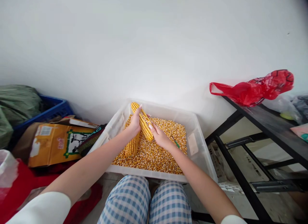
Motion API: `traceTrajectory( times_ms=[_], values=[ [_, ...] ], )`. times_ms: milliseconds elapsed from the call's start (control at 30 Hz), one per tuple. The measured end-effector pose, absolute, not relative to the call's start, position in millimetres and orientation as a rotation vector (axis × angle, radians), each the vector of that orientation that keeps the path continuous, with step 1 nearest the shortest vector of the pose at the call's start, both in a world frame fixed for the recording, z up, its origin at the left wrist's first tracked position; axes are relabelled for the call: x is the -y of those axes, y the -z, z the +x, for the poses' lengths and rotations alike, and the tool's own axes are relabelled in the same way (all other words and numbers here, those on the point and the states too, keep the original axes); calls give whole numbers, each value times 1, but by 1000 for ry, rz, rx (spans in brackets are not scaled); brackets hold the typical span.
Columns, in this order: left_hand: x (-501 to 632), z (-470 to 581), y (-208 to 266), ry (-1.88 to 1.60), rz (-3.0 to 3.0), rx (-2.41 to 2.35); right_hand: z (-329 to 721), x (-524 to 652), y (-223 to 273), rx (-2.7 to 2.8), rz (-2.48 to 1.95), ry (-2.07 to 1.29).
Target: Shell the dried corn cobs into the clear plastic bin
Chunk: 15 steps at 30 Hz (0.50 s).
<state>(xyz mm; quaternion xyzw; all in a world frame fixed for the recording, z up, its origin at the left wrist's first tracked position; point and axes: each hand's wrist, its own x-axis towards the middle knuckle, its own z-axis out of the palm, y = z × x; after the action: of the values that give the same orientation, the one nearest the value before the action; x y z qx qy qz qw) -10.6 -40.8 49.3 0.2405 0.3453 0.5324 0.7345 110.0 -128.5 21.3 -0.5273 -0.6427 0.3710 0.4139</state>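
Observation:
A yellow corn cob (pixel 145 124) slants over the plastic bin, with a strip of its kernels gone along the upper side. My left hand (pixel 136 121) is closed around its upper half, thumb pointing up along it. At the lower end, my right hand (pixel 159 134) grips the same cob, thumb pressed on the kernels. Below my left hand, at least one more corn cob (pixel 132 147) with full rows lies on the loose corn kernels (pixel 154 159), partly hidden by my wrist. A thin green tool (pixel 176 142) rests on the kernels beside my right wrist.
The translucent plastic bin (pixel 204 156) stands against a white wall, in front of my knees. To the left are a cardboard box (pixel 56 140) and a blue crate (pixel 55 107). A black metal rack (pixel 243 156) with a red plastic bag (pixel 257 89) stands close on the right.

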Motion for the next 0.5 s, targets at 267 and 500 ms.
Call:
traceTrajectory(
  times_ms=[267,500],
  values=[
    [40,-12,-49,-1068,534,-762,117,124,-20,1590,-1248,-995],
    [34,-15,-50,-1101,527,-765,113,129,-33,1418,-1201,-1375]
  ],
)
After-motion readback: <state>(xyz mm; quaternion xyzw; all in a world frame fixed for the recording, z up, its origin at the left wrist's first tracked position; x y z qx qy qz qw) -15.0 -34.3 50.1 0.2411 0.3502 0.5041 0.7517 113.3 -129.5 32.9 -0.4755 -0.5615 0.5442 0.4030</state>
